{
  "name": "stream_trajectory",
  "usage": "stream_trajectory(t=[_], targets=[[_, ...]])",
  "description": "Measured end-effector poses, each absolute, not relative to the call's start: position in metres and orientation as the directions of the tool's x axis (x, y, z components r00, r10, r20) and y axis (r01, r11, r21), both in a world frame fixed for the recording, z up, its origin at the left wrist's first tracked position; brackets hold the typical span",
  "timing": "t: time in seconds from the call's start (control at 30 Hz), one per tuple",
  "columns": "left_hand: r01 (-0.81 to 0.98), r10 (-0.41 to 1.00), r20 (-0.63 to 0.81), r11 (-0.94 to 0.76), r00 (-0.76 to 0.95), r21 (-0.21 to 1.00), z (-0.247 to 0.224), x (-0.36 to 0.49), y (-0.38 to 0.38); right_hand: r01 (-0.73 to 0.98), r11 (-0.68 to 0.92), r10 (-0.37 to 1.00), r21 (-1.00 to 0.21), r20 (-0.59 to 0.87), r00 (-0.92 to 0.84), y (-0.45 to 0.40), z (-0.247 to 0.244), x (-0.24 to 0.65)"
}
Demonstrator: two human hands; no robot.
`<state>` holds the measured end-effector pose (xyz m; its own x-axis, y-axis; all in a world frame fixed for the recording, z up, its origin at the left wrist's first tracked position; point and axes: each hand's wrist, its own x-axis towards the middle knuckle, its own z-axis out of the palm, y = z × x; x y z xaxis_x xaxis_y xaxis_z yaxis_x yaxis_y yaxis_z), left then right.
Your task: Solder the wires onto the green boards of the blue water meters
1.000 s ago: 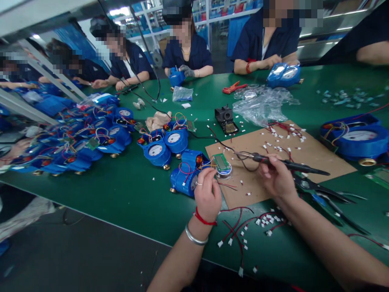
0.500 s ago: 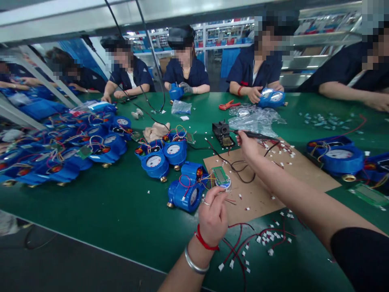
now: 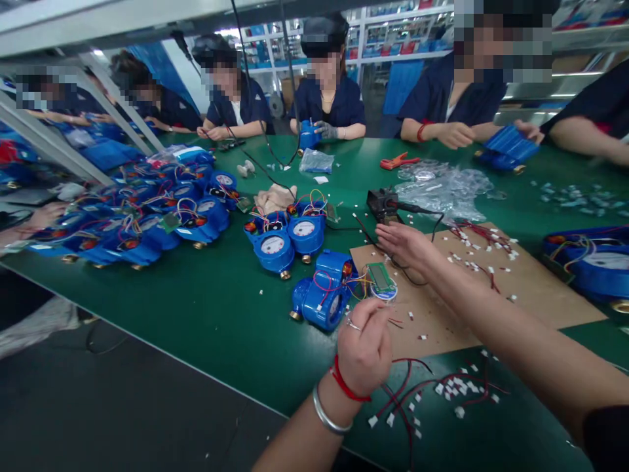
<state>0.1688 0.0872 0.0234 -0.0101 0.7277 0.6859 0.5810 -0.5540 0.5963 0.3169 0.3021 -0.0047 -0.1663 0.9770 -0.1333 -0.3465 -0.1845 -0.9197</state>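
Note:
My left hand (image 3: 365, 344) is closed, thumb and fingertips together, low over the edge of the brown paper; what it pinches, if anything, is too small to make out. Short red and black wire ends (image 3: 396, 322) show just beside its fingertips. Right above it, a green circuit board with a display (image 3: 379, 278) rests on a round part and is wired to a blue water meter (image 3: 319, 298) lying on its side. My right hand (image 3: 403, 244) is open, fingers stretched out, near the black soldering iron stand (image 3: 381, 204). The soldering iron (image 3: 413, 208) sits in that stand.
Many blue meters (image 3: 147, 210) crowd the left of the green table, with two more (image 3: 289, 239) nearer the middle. Small white-plugged wires (image 3: 455, 387) lie in front and on the brown paper (image 3: 535, 295). Red pliers (image 3: 399, 161) and clear plastic bags (image 3: 447, 190) lie behind. Co-workers sit opposite.
My right hand has let go of the soldering iron, which is now in the stand, and its fingers have straightened. My left hand stays pinched beside the board. The view has shifted.

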Motion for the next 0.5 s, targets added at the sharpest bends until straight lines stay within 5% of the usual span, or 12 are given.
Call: stream_trajectory(t=[0.23, 0.37, 0.5], targets=[[0.851, 0.791, 0.508, 0.029, -0.340, 0.524, 0.030, 0.123, 0.078, 0.004, -0.076, 0.978, -0.997, -0.076, -0.193, 0.171, 0.013, 0.384], [0.871, 0.839, 0.487, -0.033, -0.243, 0.491, 0.027, 0.114, 0.077, 0.257, -0.049, 0.980, -0.965, -0.096, -0.176, 0.115, 0.012, 0.421], [0.852, 0.776, 0.592, -0.143, -0.218, 0.503, 0.043, 0.122, 0.064, 0.299, -0.049, 0.980, -0.953, -0.103, -0.168, 0.077, 0.015, 0.432]])
